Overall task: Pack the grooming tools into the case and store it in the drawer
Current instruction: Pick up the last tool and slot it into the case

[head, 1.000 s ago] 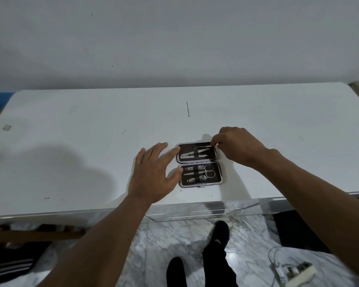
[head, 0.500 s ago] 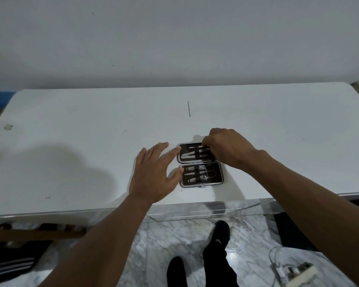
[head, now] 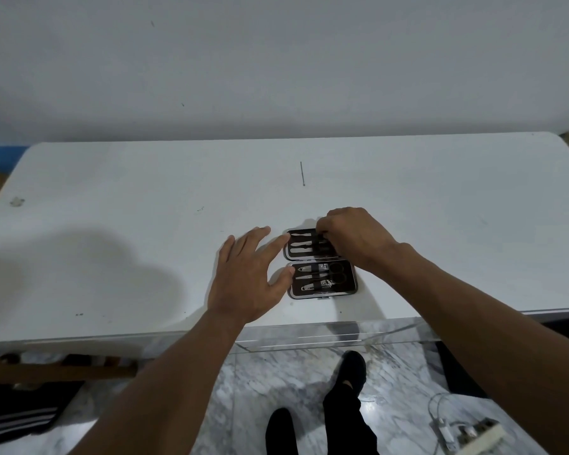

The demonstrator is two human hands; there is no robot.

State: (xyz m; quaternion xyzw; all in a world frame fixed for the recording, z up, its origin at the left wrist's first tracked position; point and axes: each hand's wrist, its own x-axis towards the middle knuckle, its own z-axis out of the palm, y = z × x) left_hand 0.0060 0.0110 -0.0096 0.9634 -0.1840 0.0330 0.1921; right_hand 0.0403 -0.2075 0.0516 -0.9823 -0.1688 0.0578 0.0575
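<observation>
The open, dark-lined case (head: 350, 281) kept metal tools (head: 304, 276) under straps (head: 315, 276); left grip (head: 247, 277) spread beside it, right grip (head: 355, 238) pinching one inside.

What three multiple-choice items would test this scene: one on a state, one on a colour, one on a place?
1. The case is: A. shut B. open flat C. upright.
2. The table is: A. black B. red C. white.
3. The pin lies: A. on the table beyond the case B. inside the case C. under the case.
Answers: 1 B, both halves lie flat while the right hand pinches a tool in the far one. 2 C, its top is plainly white. 3 A, it lies alone, farther off than the case.
</observation>
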